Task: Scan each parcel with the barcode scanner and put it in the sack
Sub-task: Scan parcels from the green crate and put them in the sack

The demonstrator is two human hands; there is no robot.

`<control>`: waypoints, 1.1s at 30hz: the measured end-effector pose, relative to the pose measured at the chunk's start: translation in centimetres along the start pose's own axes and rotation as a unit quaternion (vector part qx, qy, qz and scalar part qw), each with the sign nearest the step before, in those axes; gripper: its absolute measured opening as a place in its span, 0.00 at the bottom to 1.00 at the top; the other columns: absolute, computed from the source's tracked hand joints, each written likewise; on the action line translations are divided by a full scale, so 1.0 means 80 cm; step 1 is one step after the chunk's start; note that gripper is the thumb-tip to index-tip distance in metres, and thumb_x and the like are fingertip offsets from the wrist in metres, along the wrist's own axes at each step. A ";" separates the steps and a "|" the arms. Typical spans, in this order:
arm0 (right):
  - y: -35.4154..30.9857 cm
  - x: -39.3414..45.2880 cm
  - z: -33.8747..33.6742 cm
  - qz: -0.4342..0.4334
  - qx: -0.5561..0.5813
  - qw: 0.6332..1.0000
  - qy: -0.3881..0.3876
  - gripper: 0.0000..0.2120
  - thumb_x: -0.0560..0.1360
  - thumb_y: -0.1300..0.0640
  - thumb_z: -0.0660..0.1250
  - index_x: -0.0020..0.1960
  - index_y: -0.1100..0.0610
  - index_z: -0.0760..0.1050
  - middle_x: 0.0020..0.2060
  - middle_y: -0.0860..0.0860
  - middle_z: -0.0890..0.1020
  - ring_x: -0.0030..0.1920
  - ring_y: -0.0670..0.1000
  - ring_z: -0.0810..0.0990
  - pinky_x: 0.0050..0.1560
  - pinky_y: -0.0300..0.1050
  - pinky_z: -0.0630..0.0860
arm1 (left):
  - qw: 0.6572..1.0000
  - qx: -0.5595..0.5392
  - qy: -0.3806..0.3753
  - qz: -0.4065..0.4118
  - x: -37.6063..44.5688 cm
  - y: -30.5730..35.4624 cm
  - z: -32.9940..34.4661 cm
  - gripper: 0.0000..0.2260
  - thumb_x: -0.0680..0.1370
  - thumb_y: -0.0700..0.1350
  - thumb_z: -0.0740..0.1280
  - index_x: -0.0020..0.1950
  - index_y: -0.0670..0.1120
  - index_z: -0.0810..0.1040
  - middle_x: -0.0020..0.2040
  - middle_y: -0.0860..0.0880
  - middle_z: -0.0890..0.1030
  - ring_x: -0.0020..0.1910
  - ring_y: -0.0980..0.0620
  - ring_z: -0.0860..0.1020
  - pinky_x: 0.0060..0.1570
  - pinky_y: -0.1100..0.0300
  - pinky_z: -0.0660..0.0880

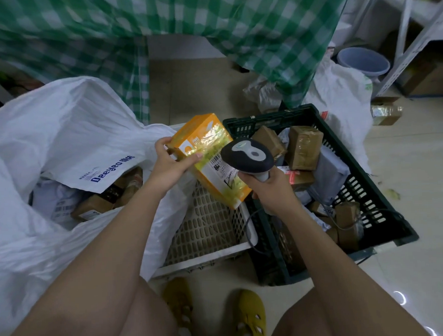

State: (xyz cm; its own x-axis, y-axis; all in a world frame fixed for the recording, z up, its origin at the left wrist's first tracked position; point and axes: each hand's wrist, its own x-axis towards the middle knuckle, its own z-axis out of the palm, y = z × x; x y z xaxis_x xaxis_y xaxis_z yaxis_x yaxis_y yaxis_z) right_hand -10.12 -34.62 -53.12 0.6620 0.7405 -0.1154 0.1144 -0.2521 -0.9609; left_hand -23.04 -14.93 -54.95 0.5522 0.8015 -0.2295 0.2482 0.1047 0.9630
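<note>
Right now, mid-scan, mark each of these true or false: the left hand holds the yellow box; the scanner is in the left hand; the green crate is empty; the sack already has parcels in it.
1. The left hand holds the yellow box. True.
2. The scanner is in the left hand. False: the right hand grips it.
3. The green crate is empty. False: brown parcels lie in it.
4. The white sack already holds parcels. True.
</note>
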 end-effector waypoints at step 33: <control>-0.026 -0.049 -0.023 0.002 -0.133 0.990 -0.046 0.17 0.75 0.59 0.68 0.37 0.72 0.68 0.27 0.65 0.70 0.27 0.52 0.66 0.31 0.46 0.62 | 0.997 -0.068 -0.012 -0.034 0.012 -0.024 -0.013 0.34 0.72 0.52 0.74 0.74 0.57 0.62 0.67 0.50 0.74 0.60 0.49 0.78 0.55 0.48 0.79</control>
State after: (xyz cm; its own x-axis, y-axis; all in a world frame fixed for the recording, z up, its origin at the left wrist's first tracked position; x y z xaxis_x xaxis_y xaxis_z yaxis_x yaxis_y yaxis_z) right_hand -11.59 -38.12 -50.26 0.5943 0.7895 -0.1534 0.3106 -0.4013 -0.8617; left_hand -23.81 -13.72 -56.87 0.5565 0.7758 -0.2974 0.1772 0.2389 0.9547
